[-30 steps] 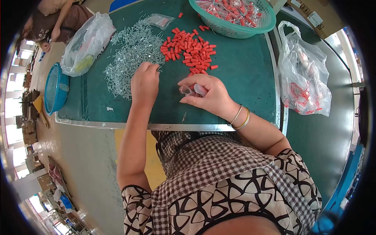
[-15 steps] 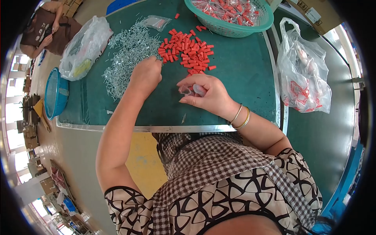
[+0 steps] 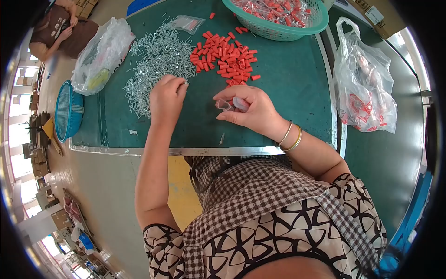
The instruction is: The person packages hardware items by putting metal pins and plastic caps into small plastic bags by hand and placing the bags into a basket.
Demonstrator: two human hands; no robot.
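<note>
My left hand (image 3: 166, 100) is closed at the lower right edge of a pile of silvery screws (image 3: 153, 60). Something small shows at its fingertips, too small to name. To its right, my right hand (image 3: 253, 108) curls around a clear plastic bag (image 3: 226, 104), its mouth toward the left hand. Just above the right hand lies a heap of red plugs (image 3: 232, 60). A flat clear packet (image 3: 187, 23) rests at the top of the screw pile.
A green basket (image 3: 278, 30) of red-filled packets stands at the back. White plastic bags lie left (image 3: 100, 56) and right (image 3: 364, 83). A blue basket (image 3: 68, 111) is at the left edge. Another person (image 3: 65, 30) is at the upper left.
My left hand moved up toward the screws and red plugs, then back down and left. My right hand keeps its hold on the bag. The view has shifted slightly.
</note>
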